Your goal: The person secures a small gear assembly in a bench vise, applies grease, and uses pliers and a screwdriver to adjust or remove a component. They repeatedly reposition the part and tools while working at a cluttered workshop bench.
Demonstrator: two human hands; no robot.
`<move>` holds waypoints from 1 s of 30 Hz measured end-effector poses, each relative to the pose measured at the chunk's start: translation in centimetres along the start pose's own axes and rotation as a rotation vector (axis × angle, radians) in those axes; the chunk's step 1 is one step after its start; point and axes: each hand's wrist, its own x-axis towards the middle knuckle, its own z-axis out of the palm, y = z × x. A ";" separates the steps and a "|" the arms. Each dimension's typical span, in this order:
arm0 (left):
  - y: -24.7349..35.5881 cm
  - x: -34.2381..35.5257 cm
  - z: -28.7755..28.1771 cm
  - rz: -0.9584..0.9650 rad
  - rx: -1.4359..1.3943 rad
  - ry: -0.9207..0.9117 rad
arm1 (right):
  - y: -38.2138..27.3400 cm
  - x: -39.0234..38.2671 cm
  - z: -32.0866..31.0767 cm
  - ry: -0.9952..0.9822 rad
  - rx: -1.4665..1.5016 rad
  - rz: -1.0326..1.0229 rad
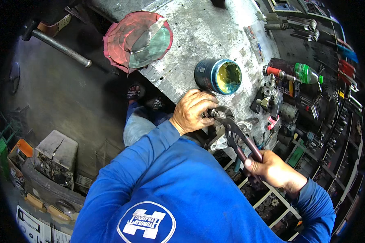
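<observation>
My right hand (267, 171) is closed round the handles of large dark pliers (244, 139), angled up and left to jaws around a small metal fitting (213, 114). My left hand (192, 110) has its fingers curled over that fitting beside the jaws. Beneath the pliers, a silver cast metal part (217, 137) sits at the edge of the worn metal bench (170, 77). Just behind my hands, an open blue tub (207, 76) of yellowish-green grease lies on its side.
Pink and green cloth (138, 40) sits at back left, near a long hammer (65, 46). Right: a plastic bottle (306, 73), a red-handled tool (273, 71), metal fittings (267, 97) and tool racks (332, 141). Lower left are a grey container (56, 156) and an orange bin (23, 146).
</observation>
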 end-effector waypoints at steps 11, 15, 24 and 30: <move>0.8 0.5 -0.6 -0.056 0.060 -0.059 | 6.2 0.8 0.3 -0.002 0.148 -0.338; 2.6 0.2 -1.8 -0.208 0.089 -0.146 | 8.7 3.3 1.3 0.013 0.096 -0.473; 3.4 2.1 -2.3 -0.198 0.078 -0.244 | 10.3 6.6 0.8 -0.080 0.151 -0.590; 3.3 1.2 -2.3 -0.263 0.072 -0.183 | 8.8 6.5 -1.0 -0.117 0.042 -0.596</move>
